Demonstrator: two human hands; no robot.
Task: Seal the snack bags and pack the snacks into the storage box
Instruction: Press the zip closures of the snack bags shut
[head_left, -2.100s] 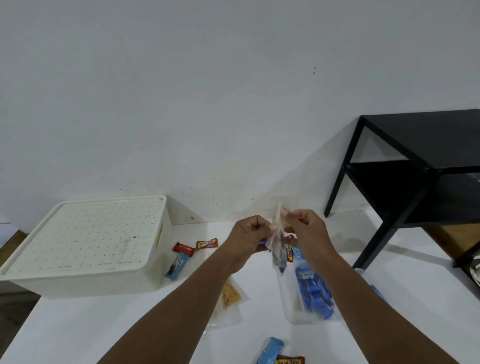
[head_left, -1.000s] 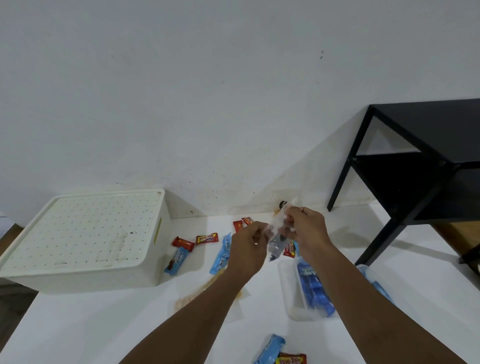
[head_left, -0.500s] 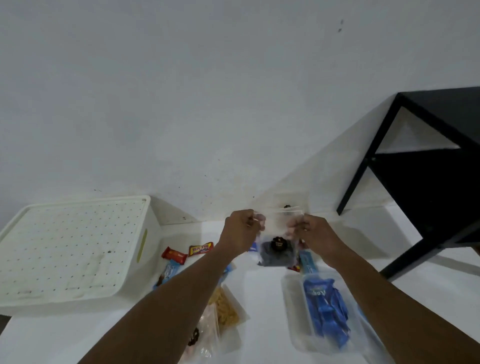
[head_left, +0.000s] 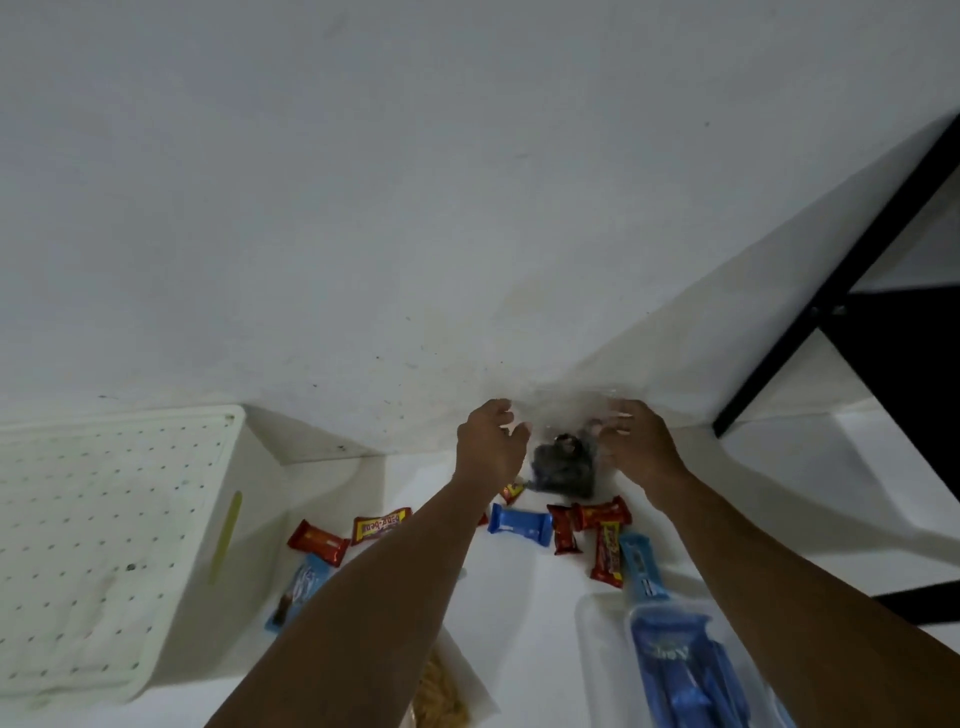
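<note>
- Hanging broadside now, no longer edge-on: clear snack bag (head_left: 563, 457), dark snacks pooling low, above the table's 12 o'clock.
- Pinching its top corners: left hand (head_left: 491, 441) at 9 o'clock, right hand (head_left: 636, 441) at 3.
- Looking ready for sealing.
- Waiting lidded at 8 o'clock: storage box (head_left: 109, 545).

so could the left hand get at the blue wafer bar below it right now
Probably not yet: the left hand is pinching the clear snack bag. The blue wafer bar lies uncovered just below.
</note>
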